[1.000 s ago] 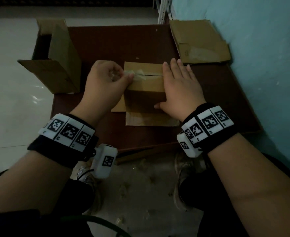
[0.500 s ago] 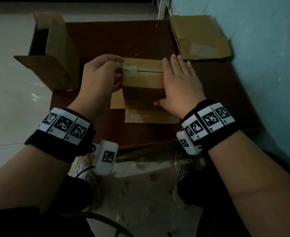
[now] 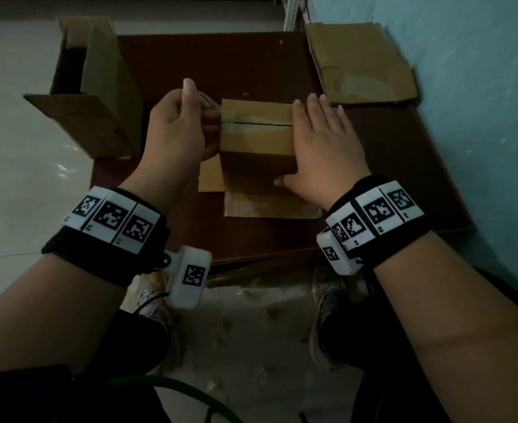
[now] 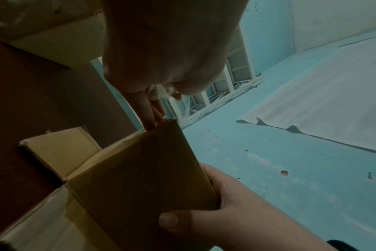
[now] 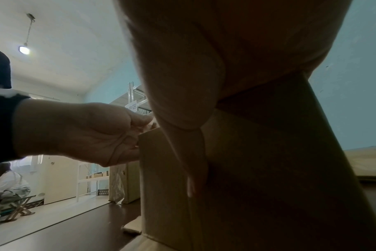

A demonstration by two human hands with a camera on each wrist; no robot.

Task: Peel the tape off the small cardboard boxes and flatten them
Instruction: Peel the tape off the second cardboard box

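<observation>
While the box is braced, the peel is under way:
Step in hand: peeling the tape off the small cardboard box; flattening of this box has not begun, as I judge it.
Box position: upright at the middle of the dark counter, standing on its splayed bottom flaps, which spread toward 6 and 9 o'clock.
Left hand: at 9 o'clock of the box, its grip clamped on a lifted tape end, thumb up, fingers curled; the left wrist view shows crumpled clear tape inside that grip.
Right hand: at 3 o'clock of the box, fingers straight and apart, palm pressing the top and right edge, thumb down the near face, steadying rather than clutching.
Top seam: a dark slit shows along the top, with pale tape traces beside it; how much tape is still stuck I cannot tell.
Next move, my judgement: pull the strip away toward 9 o'clock while the right palm holds firm, then open the flaps and press the box flat.
Other cardboard: an open larger box at 10 o'clock; a flattened piece at 2 o'clock by the blue wall.
</observation>
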